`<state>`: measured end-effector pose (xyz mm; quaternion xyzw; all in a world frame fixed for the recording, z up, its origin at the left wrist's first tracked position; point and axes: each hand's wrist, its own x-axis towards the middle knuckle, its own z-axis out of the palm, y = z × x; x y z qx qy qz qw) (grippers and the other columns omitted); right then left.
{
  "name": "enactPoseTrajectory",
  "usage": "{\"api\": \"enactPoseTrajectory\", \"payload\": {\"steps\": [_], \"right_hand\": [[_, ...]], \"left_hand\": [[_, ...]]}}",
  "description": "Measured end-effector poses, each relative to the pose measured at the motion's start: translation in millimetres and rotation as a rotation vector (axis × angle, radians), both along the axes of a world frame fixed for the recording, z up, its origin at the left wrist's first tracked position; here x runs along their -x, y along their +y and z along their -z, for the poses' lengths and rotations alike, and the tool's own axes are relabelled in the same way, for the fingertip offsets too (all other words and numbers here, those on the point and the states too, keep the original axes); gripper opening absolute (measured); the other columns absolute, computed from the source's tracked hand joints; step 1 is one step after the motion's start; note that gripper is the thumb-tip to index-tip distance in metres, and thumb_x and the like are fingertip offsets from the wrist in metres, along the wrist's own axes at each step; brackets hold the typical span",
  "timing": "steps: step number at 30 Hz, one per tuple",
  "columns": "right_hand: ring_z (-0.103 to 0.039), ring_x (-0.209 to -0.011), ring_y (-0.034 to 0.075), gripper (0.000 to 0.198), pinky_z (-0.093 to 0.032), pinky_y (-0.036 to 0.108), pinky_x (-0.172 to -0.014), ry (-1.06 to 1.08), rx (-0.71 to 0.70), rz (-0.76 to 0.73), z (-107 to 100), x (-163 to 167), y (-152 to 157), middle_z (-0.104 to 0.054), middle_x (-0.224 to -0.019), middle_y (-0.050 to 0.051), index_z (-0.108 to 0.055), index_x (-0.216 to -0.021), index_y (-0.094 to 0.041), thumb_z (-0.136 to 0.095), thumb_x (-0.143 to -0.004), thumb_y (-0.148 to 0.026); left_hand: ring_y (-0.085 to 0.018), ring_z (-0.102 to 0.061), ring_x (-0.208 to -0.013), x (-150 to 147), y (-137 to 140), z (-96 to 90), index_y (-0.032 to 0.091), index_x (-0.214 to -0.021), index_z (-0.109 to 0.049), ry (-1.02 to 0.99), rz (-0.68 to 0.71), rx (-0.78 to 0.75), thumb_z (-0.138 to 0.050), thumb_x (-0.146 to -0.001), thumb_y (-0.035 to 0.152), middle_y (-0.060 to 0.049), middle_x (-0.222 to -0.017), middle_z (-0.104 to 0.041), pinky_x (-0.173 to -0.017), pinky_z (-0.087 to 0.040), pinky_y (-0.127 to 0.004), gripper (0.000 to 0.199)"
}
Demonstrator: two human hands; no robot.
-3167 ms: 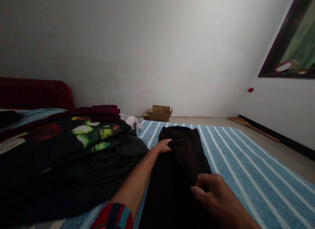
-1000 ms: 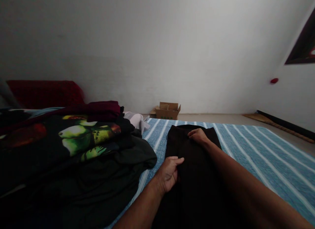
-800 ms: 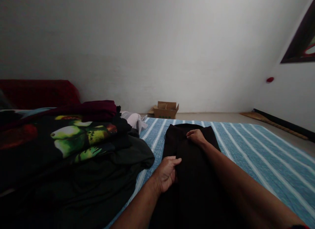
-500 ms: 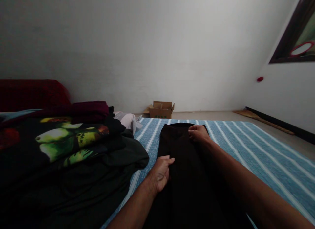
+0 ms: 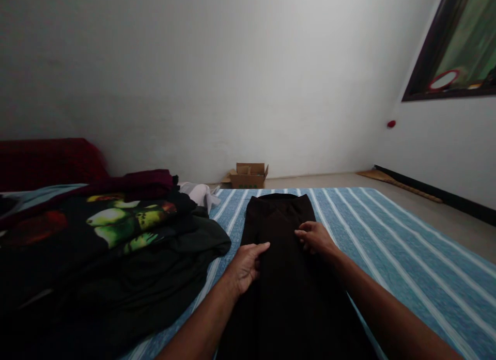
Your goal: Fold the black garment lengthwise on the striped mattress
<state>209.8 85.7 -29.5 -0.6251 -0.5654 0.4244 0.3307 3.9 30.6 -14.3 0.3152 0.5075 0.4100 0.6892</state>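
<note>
A pair of black trousers (image 5: 284,287) lies lengthwise on the striped bed, its waistband at the far end and its lower part running out of view toward me. My left hand (image 5: 247,264) is at the left side of the trousers, thumb laid on top and the other fingers curled in at the cloth. On the right side, a little farther up, my right hand (image 5: 315,238) has bent fingers closed on the fabric. Dark cloth partly hides the fingertips of both hands.
A heap of dark clothes (image 5: 166,272) with a green print fills the left, a maroon garment (image 5: 147,182) on top. The bed has a blue and white striped sheet (image 5: 387,256). Beyond its far edge stands an open cardboard box (image 5: 248,179) by the wall.
My right hand has come down from near the waistband to the middle of the right side. My left hand stays at the left side. The view has turned slightly right.
</note>
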Motion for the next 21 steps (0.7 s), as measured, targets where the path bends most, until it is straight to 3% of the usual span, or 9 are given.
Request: {"api": "enactPoseTrajectory", "payload": {"steps": [4,8,14,17,21], "right_hand": [[-0.048,-0.033,0.009,0.017,-0.033,0.018,-0.029,0.011,0.063,-0.011,5,4,-15,-0.053,-0.05,-0.004,-0.056,-0.078,-0.015,-0.057,-0.081,-0.031],[-0.043,-0.027,0.008,0.02,-0.029,0.017,-0.026,0.014,0.102,-0.003,8,9,-23,-0.045,-0.041,-0.007,-0.051,-0.069,-0.017,-0.056,-0.082,-0.031],[-0.043,-0.028,0.008,0.023,-0.028,0.017,-0.027,0.028,0.178,-0.02,6,9,-37,-0.044,-0.04,-0.007,-0.046,-0.065,-0.018,-0.05,-0.086,-0.028],[-0.043,-0.027,0.009,0.028,-0.029,0.017,-0.026,0.017,0.216,-0.058,6,7,-48,-0.044,-0.039,-0.006,-0.044,-0.062,-0.018,-0.048,-0.087,-0.032],[-0.042,-0.026,0.01,0.032,-0.03,0.018,-0.026,-0.022,0.241,-0.097,5,6,-67,-0.042,-0.036,-0.006,-0.044,-0.06,-0.018,-0.047,-0.087,-0.035]], "left_hand": [[-0.015,-0.058,-0.049,-3,-26,-0.2,0.015,-0.069,-0.055,0.138,0.01,0.013,-0.072,-0.058,0.021,0.001,-0.056,-0.062,-0.049,-0.045,-0.026,0.021],[-0.02,-0.064,-0.058,-9,-38,-3.4,0.012,-0.075,-0.059,0.047,0.0,-0.006,-0.066,-0.06,0.011,-0.007,-0.066,-0.067,-0.059,-0.05,-0.033,0.017],[-0.019,-0.063,-0.056,-11,-43,-1.8,0.011,-0.074,-0.059,-0.012,-0.108,-0.032,-0.061,-0.068,0.01,-0.005,-0.061,-0.065,-0.06,-0.051,-0.033,0.006],[-0.02,-0.065,-0.06,-13,-52,-1.8,0.01,-0.076,-0.061,-0.028,-0.063,0.004,-0.062,-0.072,0.016,-0.007,-0.065,-0.067,-0.064,-0.052,-0.034,0.008],[-0.021,-0.065,-0.059,-14,-65,-5.8,0.01,-0.081,-0.061,0.046,-0.011,0.048,-0.065,-0.066,0.012,-0.007,-0.066,-0.068,-0.061,-0.052,-0.034,0.015]]}}
